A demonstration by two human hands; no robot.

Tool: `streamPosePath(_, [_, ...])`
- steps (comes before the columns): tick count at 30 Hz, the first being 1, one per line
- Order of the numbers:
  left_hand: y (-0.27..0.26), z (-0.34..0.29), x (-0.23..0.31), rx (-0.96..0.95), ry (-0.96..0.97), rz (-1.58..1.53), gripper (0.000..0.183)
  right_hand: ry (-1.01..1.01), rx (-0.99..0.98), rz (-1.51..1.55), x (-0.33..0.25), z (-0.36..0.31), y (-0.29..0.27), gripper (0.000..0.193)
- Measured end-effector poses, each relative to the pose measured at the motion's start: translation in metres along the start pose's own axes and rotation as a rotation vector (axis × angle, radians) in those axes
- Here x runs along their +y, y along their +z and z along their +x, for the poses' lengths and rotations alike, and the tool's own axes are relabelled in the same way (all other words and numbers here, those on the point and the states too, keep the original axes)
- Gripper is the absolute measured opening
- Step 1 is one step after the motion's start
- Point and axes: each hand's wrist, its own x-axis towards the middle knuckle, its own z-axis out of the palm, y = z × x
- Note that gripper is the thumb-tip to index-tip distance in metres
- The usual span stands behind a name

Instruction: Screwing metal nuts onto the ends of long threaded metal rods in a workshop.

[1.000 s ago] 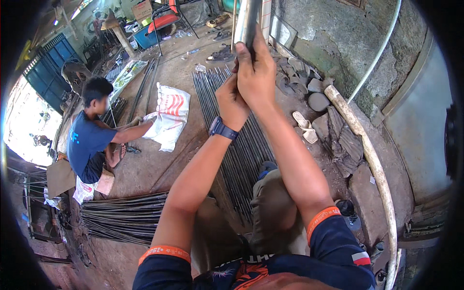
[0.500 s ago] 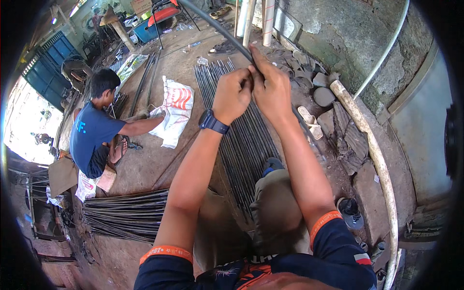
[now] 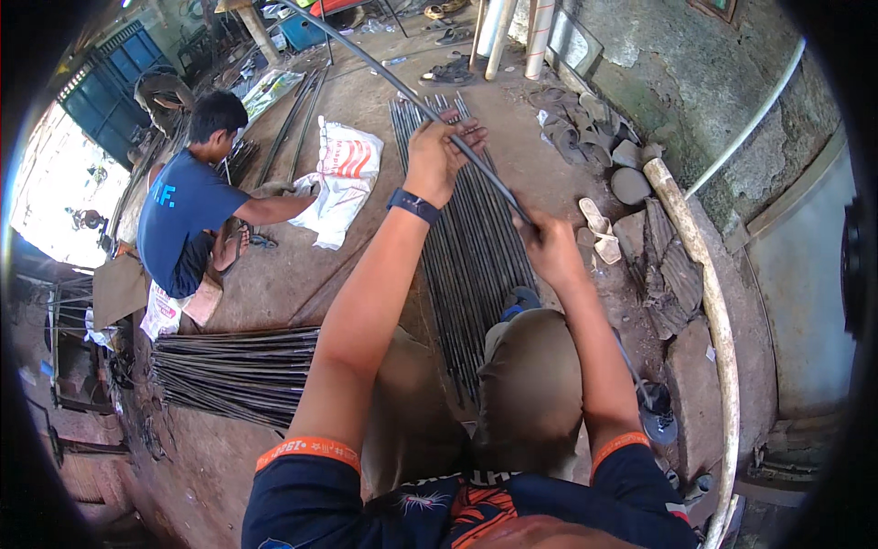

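A long dark metal rod (image 3: 380,69) slants across in front of me, from the upper left down toward my right forearm. My left hand (image 3: 433,163), a watch on its wrist, holds it loosely, the rod lying between thumb and partly spread fingers. Lower down, my right hand (image 3: 554,249) is closed around the same rod, its fingertips partly hidden. The rod passes behind my right forearm and shows again near a dark shoe (image 3: 657,412). Beneath my hands, a bundle of similar rods (image 3: 476,256) lies lengthwise on the ground, reaching between my knees.
To the left a person in a blue shirt (image 3: 187,215) squats, a hand at a white sack (image 3: 343,178). Another rod pile (image 3: 233,375) lies at lower left. Sandals (image 3: 599,231), dark scraps (image 3: 663,261) and a pale pole (image 3: 700,261) line the right side by the wall.
My hands, close together before, are now apart along the rod. The right hand has moved down and toward me; the left fingers have loosened. The view has shifted slightly.
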Motion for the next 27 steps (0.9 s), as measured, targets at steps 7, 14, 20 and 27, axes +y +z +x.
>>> streamPosePath(7, [-0.024,0.007,-0.051,0.194,-0.101,0.081,0.018,0.196,-0.227,-0.097,0.047,-0.032,0.006,0.036])
streamPosePath(14, [-0.003,-0.007,-0.083,0.165,-0.302,0.191,0.017,0.271,-0.624,-0.309,0.098,-0.043,0.005,0.043])
streamPosePath(20, [-0.024,0.004,-0.079,0.24,-0.247,0.17,0.023,0.374,-0.72,-0.309,0.135,-0.083,0.007,0.044])
streamPosePath(27, [-0.045,0.001,-0.086,0.318,-0.303,0.235,0.021,0.241,-0.809,-0.212,0.177,-0.099,-0.022,0.045])
